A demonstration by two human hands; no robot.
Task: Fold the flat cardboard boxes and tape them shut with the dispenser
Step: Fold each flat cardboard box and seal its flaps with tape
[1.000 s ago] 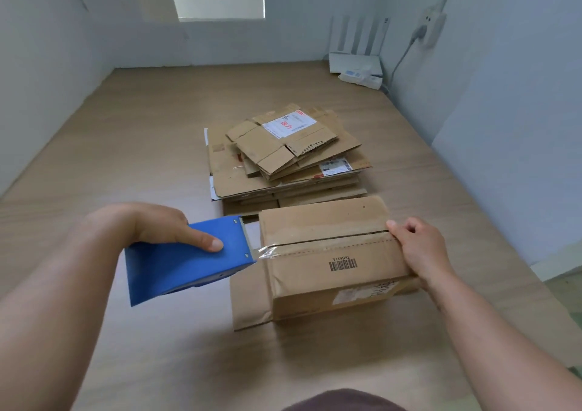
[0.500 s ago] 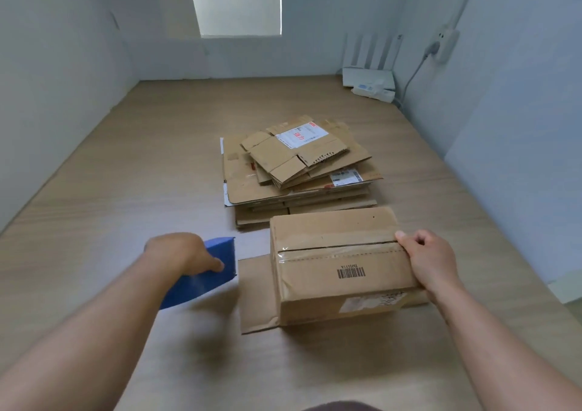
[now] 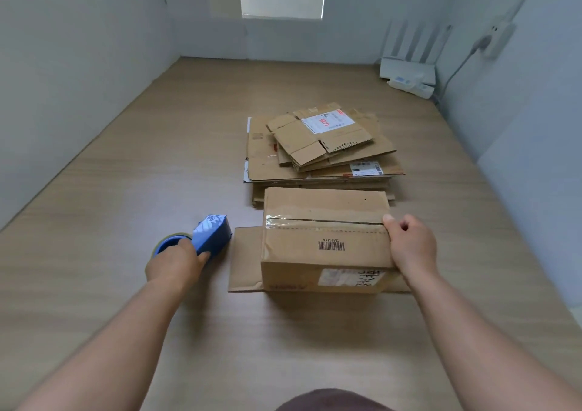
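Note:
A folded brown cardboard box (image 3: 324, 240) stands on the wooden floor with clear tape along its top seam. One end flap lies flat on its left side. My right hand (image 3: 411, 245) grips the box's right top edge, thumb on the seam. My left hand (image 3: 176, 261) holds the blue tape dispenser (image 3: 209, 237), which rests on the floor just left of the box. A stack of flat cardboard boxes (image 3: 318, 155) lies right behind the folded box.
White walls close the space on the left, back and right. A white router (image 3: 407, 73) and a power strip sit in the far right corner, with a cable running up to a wall socket (image 3: 497, 37).
My left hand has carried the dispenser away from the box's left end and down onto the floor. The tape no longer joins dispenser and box. My right hand stays on the box.

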